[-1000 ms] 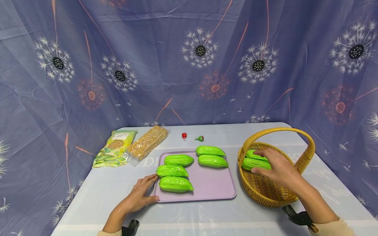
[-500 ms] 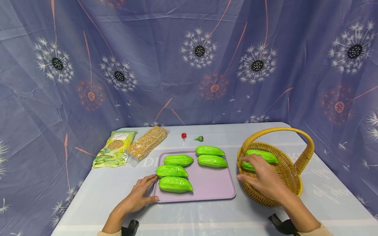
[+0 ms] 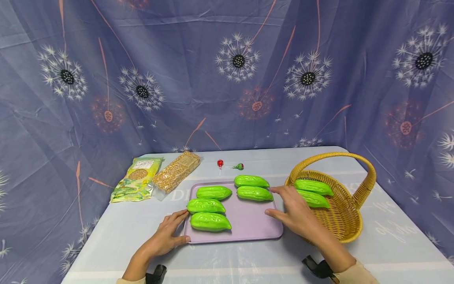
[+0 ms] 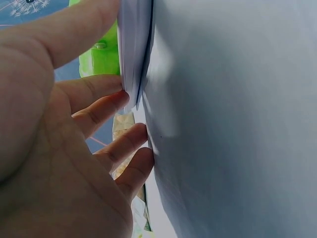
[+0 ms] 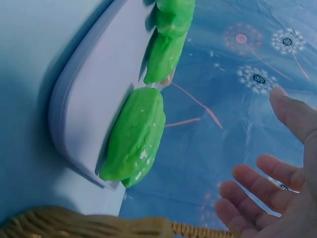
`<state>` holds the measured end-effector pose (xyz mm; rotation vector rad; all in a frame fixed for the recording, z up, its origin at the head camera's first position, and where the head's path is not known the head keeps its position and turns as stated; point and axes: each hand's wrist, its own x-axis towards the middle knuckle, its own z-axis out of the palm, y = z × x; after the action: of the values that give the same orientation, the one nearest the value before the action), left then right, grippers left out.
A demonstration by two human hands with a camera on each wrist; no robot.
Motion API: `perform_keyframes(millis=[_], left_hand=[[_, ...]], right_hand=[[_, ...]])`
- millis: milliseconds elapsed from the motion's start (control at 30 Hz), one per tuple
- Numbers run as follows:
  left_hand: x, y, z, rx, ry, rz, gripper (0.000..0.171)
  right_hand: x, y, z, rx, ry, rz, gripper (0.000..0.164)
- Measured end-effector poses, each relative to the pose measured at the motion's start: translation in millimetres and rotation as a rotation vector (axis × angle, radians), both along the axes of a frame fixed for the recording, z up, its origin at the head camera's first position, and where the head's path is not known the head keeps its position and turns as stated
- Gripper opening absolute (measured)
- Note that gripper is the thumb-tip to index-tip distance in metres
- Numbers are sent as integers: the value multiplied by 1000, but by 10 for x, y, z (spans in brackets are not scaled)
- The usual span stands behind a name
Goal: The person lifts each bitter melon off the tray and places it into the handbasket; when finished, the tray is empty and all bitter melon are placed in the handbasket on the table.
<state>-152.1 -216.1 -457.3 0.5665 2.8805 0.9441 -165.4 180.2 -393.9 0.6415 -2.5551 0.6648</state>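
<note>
Green gourds point(image 3: 211, 221): tray point(image 3: 252, 225) five, basket point(image 3: 345, 221) two

Your left grip point(image 3: 166, 234) touches the flat lilac tray point(image 3: 253, 221); just right of it lie three glossy green ribbed fruits point(image 3: 209, 222). Two more fruits point(image 3: 254, 193) lie left of your right grip point(image 3: 292, 211); a further pair of fruits point(image 3: 313, 187) sits in the upright wicker basket point(image 3: 338, 221) to its right.

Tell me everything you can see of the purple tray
The purple tray is rectangular, with rounded corners and a low rim, and looks like plastic. It lies flat on the pale tablecloth, bearing five green fruits: three at left, two at far right. The left hand touches its left edge; the right hand hovers near its right edge.
</note>
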Motion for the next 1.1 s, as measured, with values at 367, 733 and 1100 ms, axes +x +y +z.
perform_keyframes(millis=[367, 733, 1100], left_hand=[[2, -3, -3, 3, 4, 0, 76], [0, -3, 2, 9, -6, 0, 76], [-1, -1, 5, 7, -13, 6, 76]], right_hand=[[-165, -205, -70, -3, -18, -8, 67], [-365, -391, -293, -19, -105, -66, 68], [-512, -469, -461, -26, -148, -127, 64]])
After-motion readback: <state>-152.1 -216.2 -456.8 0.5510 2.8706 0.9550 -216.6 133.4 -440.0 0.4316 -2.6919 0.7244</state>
